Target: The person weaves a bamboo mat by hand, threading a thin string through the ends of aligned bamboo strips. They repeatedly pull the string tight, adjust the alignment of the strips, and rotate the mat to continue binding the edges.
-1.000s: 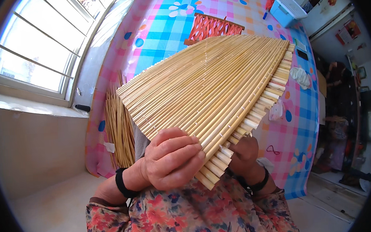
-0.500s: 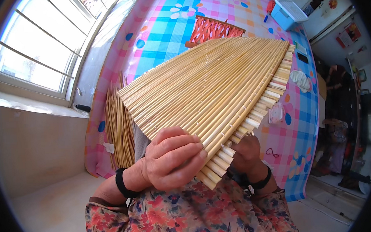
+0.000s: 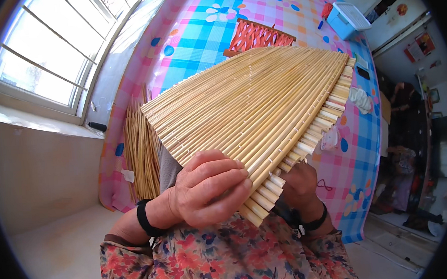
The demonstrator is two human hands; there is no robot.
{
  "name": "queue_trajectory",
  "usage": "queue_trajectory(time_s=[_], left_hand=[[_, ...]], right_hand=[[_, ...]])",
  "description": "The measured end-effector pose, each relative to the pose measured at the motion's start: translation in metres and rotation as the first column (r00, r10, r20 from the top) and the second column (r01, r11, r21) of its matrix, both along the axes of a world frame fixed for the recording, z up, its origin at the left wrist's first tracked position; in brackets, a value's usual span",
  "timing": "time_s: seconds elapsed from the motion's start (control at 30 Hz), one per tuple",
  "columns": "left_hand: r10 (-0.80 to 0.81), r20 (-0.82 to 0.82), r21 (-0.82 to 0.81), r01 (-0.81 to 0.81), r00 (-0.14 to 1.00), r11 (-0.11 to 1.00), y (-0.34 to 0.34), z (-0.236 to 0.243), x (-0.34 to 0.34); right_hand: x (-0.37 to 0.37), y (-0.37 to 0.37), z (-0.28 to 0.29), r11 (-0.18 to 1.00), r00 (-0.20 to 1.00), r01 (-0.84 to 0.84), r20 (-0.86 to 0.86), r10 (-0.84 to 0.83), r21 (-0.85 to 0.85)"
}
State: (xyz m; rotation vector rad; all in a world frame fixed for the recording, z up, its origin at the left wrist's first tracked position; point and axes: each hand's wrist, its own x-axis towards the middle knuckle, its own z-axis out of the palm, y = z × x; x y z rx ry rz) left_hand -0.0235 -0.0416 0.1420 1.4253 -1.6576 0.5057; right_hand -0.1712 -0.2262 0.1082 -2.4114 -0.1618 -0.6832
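A large panel of yellow stalks (image 3: 252,102), laid side by side and stitched with pale thread, fills the middle of the view and tilts up from my lap. Its right edge shows a second layer of cut stalk ends (image 3: 329,115) underneath. My left hand (image 3: 213,187) is closed over the panel's near corner, fingers curled on the top face and thumb side hidden. Beneath the right edge, my right hand (image 3: 301,184) is curled close to the cut ends; the panel and shadow partly cover its fingers, which appear to hold the underside.
A bundle of loose stalks (image 3: 141,154) lies at my left, by the window wall. Beyond the panel, a frame wound with red strips (image 3: 260,36) rests on the checked cover (image 3: 192,49). Farther right are a blue lidded box (image 3: 346,22), a white cloth (image 3: 360,100) and a dark phone (image 3: 363,73).
Both hands keep their places on the panel, which has barely moved. The surroundings have shifted slightly with a small turn of my head.
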Motion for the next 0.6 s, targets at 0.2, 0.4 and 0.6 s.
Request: queue_trajectory(time_s=[0.2, 0.4, 0.6], left_hand=[[-0.027, -0.026, 0.005, 0.027, 0.999, 1.0, 0.001, 0.001, 0.002], [-0.027, -0.026, -0.017, 0.026, 0.999, 1.0, 0.003, -0.003, 0.002], [-0.007, -0.045, -0.048, 0.005, 0.999, 0.999, 0.003, -0.008, -0.002]], right_hand=[[0.004, 0.018, -0.011, 0.99, 0.984, 0.125, 0.122, -0.131, 0.061], [0.002, 0.018, -0.018, 0.99, 0.981, 0.134, 0.136, -0.138, 0.038], [-0.014, 0.015, -0.021, 0.967, 0.991, 0.124, 0.016, -0.131, 0.221]])
